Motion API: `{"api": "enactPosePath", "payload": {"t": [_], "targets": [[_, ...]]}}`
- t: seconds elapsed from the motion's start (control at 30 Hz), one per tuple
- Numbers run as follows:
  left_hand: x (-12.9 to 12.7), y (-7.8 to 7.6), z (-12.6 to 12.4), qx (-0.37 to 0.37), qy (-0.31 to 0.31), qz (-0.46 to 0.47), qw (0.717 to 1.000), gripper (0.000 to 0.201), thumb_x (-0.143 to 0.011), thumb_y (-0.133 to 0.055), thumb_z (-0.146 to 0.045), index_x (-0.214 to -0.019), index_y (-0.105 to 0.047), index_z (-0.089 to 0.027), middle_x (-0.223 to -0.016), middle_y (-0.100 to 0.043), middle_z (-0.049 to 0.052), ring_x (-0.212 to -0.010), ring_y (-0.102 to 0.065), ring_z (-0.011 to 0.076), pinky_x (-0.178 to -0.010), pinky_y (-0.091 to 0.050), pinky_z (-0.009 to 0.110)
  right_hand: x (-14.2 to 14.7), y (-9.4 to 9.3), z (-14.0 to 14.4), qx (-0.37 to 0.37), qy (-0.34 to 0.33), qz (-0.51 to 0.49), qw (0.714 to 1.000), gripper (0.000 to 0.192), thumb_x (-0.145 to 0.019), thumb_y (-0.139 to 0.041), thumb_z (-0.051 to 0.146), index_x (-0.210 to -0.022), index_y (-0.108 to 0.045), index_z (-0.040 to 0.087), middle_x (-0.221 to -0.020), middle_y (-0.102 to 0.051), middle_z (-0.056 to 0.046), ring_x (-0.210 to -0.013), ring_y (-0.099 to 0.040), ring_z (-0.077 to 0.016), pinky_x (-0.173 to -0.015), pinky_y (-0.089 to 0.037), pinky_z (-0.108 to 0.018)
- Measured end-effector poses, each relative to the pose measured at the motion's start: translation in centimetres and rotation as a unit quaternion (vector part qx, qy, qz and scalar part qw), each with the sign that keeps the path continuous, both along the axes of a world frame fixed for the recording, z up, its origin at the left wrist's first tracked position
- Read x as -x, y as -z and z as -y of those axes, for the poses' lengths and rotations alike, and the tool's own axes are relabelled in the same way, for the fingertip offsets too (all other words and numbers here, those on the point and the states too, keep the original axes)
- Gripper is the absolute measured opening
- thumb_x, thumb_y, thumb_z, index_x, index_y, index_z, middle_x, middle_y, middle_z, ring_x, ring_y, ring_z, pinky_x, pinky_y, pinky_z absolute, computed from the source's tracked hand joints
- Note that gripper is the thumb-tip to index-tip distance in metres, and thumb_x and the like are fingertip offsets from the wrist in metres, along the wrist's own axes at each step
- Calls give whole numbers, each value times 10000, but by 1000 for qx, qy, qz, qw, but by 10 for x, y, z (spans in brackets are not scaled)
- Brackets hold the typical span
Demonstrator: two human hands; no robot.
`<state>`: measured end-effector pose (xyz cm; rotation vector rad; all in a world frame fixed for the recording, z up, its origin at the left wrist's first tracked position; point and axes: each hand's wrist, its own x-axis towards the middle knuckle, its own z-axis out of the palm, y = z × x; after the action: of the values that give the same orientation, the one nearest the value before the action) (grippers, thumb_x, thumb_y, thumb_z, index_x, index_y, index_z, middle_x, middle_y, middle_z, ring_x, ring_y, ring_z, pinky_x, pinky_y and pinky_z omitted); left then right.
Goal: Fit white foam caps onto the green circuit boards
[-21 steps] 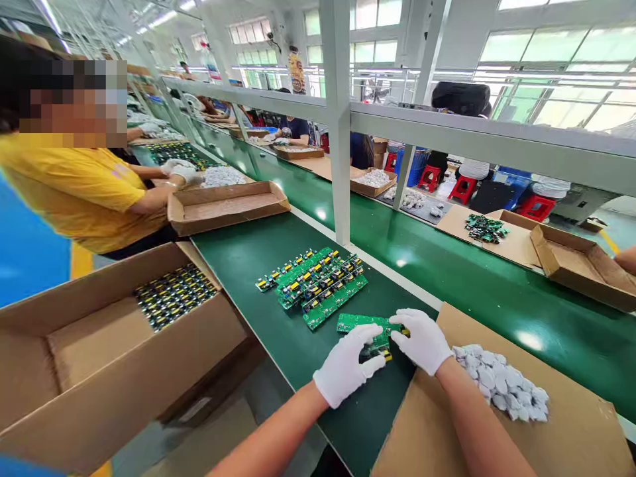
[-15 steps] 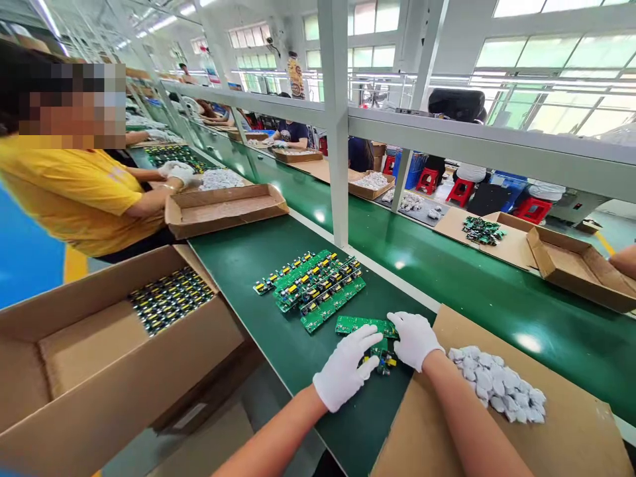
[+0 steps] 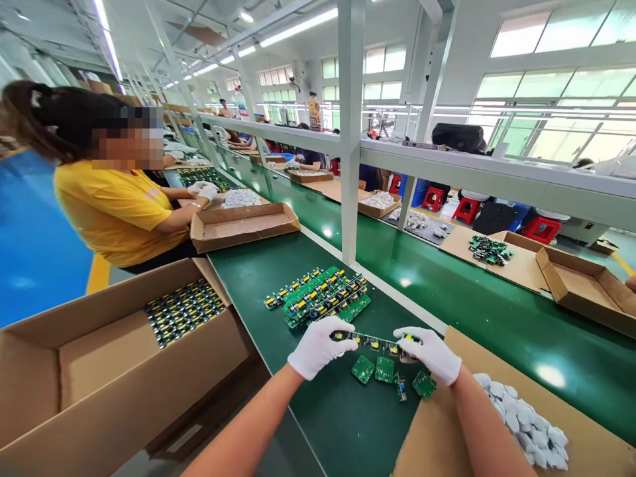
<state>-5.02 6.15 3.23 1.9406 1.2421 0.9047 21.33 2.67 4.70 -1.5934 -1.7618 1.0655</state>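
The left hand (image 3: 322, 349) and right hand (image 3: 433, 355) now pinch a circuit strip (image 3: 374, 343) (loose squares (image 3: 384, 370) lie nearby), apparently shifting work onto it.

Tube lights (image 3: 299, 27) and windows (image 3: 540, 85) glow; glare (image 3: 550, 375) spots the belt (image 3: 477, 318).

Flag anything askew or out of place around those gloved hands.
The four small boards look untidy: they lie loose at odd angles on the near side of the circuit-board strip held between the left hand and right hand, one seemingly on edge. No damage stands out.
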Motion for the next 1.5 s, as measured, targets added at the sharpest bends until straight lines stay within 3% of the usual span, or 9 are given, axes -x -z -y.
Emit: {"api": "enactPosePath", "payload": {"t": [0.2,0.4,0.53,0.73,0.87,1.0,1.23,1.4,1.5], "targets": [[16,6,17,138,-122,70,980,278,-629,-654,-393,-784,-675,-163,-705,-673,19,-614,-607,163,-582,-463,256,14,15,-3,-128,115,11,985,536,-743,-540,451,-1206,-534,182,-1266,-531,-106,-1203,-437,-267,-994,-348,-427],[4,1,46,106,-140,64,982,207,-622,-658,-335,-758,-688,-182,-745,-685,31,-696,-615,180,-658,-471,273,51,5,4,-138,190,-35,972,300,-701,-604,503,-726,-583,205,-571,-554,35,-527,-522,-141,-533,-420,-253],[0,-2,54,174,-102,132,970,308,-593,-668,-276,-879,-655,-163,-742,-686,45,-637,-631,169,-528,-470,243,50,4,0,-113,202,-134,964,395,-701,-586,542,-532,-457,209,-499,-430,52,-465,-421,-109,-454,-355,-236],[1,20,43,326,-96,263,903,380,-638,-636,-335,-932,-552,-110,-492,-596,-1,-368,-543,123,-276,-276,161,42,10,0,113,139,-307,935,464,-730,-459,650,-561,-456,217,-433,-388,79,-268,-199,-47,-303,-207,-216],[0,22,39,277,-148,266,911,371,-634,-655,-357,-912,-561,-128,-444,-553,-34,-350,-519,103,-289,-277,150,41,11,-13,-31,130,-128,983,374,-708,-538,584,-773,-614,224,-805,-659,-38,-640,-591,-179,-509,-436,-271],[-15,21,46,252,-117,256,926,273,-591,-687,-279,-804,-588,-139,-524,-609,-11,-370,-532,88,-351,-355,162,58,18,-14,-124,108,23,986,315,-728,-548,544,-650,-561,239,-647,-612,2,-628,-563,-189,-585,-431,-296],[-22,33,47,327,-75,326,884,408,-619,-675,-419,-884,-562,-130,-505,-598,-4,-354,-534,109,-288,-274,160,65,7,-8,1,91,-141,986,519,-812,-303,649,-522,-390,228,-380,-336,64,-291,-279,-90,-316,-279,-249],[-22,30,45,259,-91,282,920,387,-704,-606,-408,-964,-569,-123,-480,-564,-26,-394,-527,99,-347,-335,172,59,-12,-11,-99,121,-24,987,324,-722,-546,528,-746,-626,215,-767,-637,-34,-707,-577,-166,-636,-438,-269],[-29,26,50,220,-67,243,942,290,-723,-595,-378,-886,-600,-138,-533,-580,-22,-419,-534,84,-405,-387,185,73,-8,-5,-104,95,45,989,268,-729,-560,463,-633,-603,217,-618,-591,7,-627,-530,-141,-636,-395,-255]]}}
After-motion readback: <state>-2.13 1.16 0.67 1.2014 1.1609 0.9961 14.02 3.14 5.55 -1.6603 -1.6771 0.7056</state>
